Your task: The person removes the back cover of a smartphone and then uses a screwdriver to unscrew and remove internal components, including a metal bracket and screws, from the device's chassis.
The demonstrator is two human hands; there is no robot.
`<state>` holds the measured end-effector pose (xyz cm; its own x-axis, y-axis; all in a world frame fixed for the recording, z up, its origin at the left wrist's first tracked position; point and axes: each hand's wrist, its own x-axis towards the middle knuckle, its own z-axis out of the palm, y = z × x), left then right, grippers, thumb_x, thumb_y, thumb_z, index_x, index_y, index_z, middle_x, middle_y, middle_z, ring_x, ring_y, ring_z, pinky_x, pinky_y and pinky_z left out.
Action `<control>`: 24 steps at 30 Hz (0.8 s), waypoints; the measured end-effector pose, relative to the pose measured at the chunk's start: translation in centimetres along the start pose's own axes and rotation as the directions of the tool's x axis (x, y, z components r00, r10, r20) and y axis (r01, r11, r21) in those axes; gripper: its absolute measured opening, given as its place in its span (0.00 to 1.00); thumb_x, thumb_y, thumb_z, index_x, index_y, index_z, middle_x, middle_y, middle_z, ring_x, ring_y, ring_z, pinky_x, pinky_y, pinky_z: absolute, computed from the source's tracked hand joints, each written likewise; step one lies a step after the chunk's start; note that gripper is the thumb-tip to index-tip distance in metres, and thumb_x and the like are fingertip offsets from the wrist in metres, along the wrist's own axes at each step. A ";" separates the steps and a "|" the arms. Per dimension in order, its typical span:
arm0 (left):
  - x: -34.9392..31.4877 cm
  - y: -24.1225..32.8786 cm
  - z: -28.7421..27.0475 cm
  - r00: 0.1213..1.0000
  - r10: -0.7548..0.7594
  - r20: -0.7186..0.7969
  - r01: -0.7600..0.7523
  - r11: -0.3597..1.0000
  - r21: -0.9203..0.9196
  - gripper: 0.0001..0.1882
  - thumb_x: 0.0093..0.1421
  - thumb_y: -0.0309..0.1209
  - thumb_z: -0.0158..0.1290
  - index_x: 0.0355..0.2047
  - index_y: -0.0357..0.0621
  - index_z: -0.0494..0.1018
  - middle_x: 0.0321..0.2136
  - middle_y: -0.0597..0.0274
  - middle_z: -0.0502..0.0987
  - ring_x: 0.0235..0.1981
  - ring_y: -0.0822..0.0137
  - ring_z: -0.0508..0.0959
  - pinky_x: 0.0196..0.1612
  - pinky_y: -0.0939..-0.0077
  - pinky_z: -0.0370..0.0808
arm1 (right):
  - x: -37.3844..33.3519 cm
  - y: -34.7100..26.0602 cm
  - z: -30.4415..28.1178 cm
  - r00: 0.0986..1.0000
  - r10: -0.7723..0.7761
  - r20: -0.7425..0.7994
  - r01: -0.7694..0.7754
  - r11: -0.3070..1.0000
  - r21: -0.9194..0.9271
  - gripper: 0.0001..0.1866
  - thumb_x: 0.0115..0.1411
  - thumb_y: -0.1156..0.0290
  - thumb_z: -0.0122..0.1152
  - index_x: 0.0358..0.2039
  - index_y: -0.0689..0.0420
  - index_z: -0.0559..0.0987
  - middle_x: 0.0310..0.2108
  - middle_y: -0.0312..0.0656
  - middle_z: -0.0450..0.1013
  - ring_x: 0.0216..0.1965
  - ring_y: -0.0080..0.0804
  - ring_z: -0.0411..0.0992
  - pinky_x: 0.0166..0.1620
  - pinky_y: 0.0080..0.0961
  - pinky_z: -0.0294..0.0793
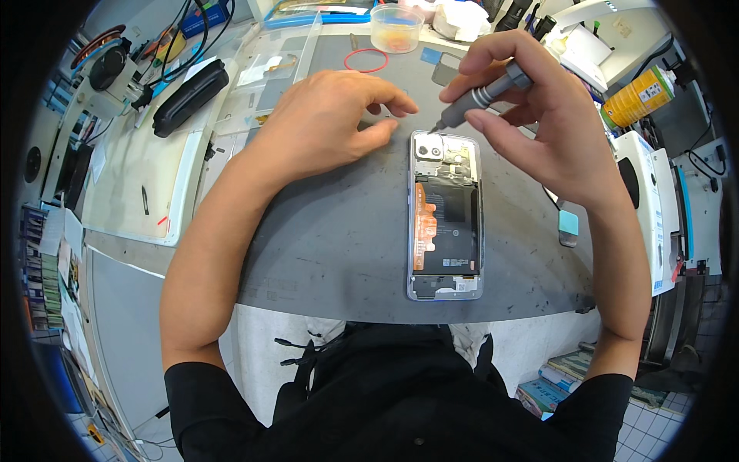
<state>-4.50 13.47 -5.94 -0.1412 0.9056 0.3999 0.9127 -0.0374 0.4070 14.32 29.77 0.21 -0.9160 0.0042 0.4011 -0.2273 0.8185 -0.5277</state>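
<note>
An opened smartphone (454,223) lies on the grey work mat (331,254), its back cover off. Its camera module (429,149) is at the far left corner, and a black battery (456,223) with an orange strip fills the middle. My right hand (550,115) grips a grey screwdriver (476,100), which slants down to the left with its tip at the phone's far edge, by the camera module. Whether the tip touches a screw is too small to tell. Left of the phone, my left hand (339,115) hovers with fingers apart, holding nothing.
Beyond the hands are a red rubber ring (366,60) and a clear round tub (396,31). A black case (191,98) lies at the left, near a reel stand (108,65). At the right are a yellow spray can (637,98) and a small teal-topped piece (568,225).
</note>
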 end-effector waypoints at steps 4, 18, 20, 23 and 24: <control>0.3 1.1 -0.8 0.997 -0.050 0.060 0.060 0.983 -0.176 0.08 0.57 0.31 0.63 0.37 0.45 0.82 0.34 0.67 0.83 0.33 0.75 0.77 0.30 0.79 0.69 | 0.0 0.4 0.3 0.996 -0.011 -0.084 0.014 0.999 0.040 0.18 0.60 0.85 0.60 0.49 0.58 0.69 0.44 0.41 0.77 0.51 0.27 0.77 0.45 0.21 0.81; 0.5 -2.3 -0.3 0.979 0.010 -0.202 0.051 0.954 0.295 0.06 0.55 0.35 0.63 0.32 0.51 0.84 0.31 0.67 0.82 0.37 0.62 0.80 0.38 0.64 0.77 | -2.0 1.2 -0.4 0.985 -0.024 -0.170 0.006 0.994 -0.108 0.22 0.60 0.81 0.60 0.54 0.57 0.69 0.43 0.43 0.79 0.46 0.27 0.79 0.41 0.22 0.82; 0.6 -2.5 0.0 0.979 -0.004 -0.202 0.067 0.951 0.303 0.06 0.56 0.35 0.63 0.33 0.52 0.84 0.32 0.68 0.83 0.38 0.62 0.80 0.39 0.64 0.77 | -2.5 1.2 -0.3 0.983 -0.014 -0.182 -0.011 0.991 -0.133 0.23 0.59 0.81 0.59 0.54 0.57 0.69 0.41 0.42 0.79 0.44 0.27 0.79 0.40 0.22 0.81; 0.5 -2.8 0.0 0.978 -0.012 -0.208 0.076 0.949 0.305 0.07 0.58 0.35 0.61 0.35 0.52 0.85 0.35 0.68 0.84 0.39 0.62 0.80 0.39 0.65 0.78 | -2.7 0.6 -0.5 0.982 -0.017 -0.189 -0.013 0.988 -0.155 0.22 0.57 0.83 0.57 0.53 0.57 0.69 0.38 0.40 0.78 0.41 0.27 0.78 0.39 0.23 0.79; 0.6 -2.9 0.1 0.978 -0.010 -0.211 0.075 0.950 0.302 0.08 0.58 0.36 0.61 0.36 0.52 0.85 0.36 0.67 0.84 0.40 0.62 0.80 0.40 0.65 0.78 | -2.8 0.6 -0.5 0.978 -0.041 -0.203 0.006 0.985 -0.170 0.21 0.57 0.83 0.55 0.52 0.57 0.70 0.36 0.40 0.78 0.39 0.27 0.78 0.38 0.23 0.78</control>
<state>-7.19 14.11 -6.93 -0.2281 0.7967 0.5597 0.9726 0.1599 0.1686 16.94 30.50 -0.89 -0.8196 0.0874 0.5663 -0.1734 0.9041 -0.3906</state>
